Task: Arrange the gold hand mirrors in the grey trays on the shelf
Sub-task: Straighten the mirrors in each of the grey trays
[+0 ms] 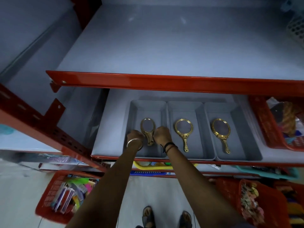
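Gold hand mirror (147,130), one of three, lying face-up in the left grey tray (134,109) on the shelf (111,99): likely light, rigid, breakable glass, best taken by the handle. Left hand (135,135) and right hand (162,134), arms extended, curl at either side of that handle; actual pinching cannot be told.

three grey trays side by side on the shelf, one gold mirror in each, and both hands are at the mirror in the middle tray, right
Not quite. The head view shows both hands, left hand and right hand, at the handle of the mirror in the left tray, not the middle tray. The rest holds: three trays side by side, one mirror each.
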`<state>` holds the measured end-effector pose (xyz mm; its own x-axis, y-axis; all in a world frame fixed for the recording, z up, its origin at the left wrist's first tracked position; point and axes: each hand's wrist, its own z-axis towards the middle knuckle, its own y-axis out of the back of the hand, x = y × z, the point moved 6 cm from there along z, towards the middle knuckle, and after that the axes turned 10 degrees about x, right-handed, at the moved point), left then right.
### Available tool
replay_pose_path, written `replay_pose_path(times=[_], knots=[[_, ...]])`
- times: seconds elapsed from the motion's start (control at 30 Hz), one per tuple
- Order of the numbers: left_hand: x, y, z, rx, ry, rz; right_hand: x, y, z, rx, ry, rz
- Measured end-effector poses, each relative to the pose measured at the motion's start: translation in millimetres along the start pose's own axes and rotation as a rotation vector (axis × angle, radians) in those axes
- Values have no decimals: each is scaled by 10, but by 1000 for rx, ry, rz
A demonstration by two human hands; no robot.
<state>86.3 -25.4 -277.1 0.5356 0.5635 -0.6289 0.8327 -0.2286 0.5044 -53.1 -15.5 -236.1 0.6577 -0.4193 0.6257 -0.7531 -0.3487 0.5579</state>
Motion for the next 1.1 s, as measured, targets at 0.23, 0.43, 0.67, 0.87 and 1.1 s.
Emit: replay_pose_path(times=[0.23,0.43,0.67,0.87,1.1], knots=[[61,-106,123,35,42,-134,-2,-49,166,-58,-149,-38],[-32,-92,58,43,30,-91,-41,-144,191,-43,-155,-17],[27,-68,111,40,30,-106,-136,-231,262,-19,-185,11],[39,-83,138,67,-5,-69,-171,-304,293,-58,-127,134],[53,-90,181,49,-34,-3,-197,-344,231,-101,-115,255]])
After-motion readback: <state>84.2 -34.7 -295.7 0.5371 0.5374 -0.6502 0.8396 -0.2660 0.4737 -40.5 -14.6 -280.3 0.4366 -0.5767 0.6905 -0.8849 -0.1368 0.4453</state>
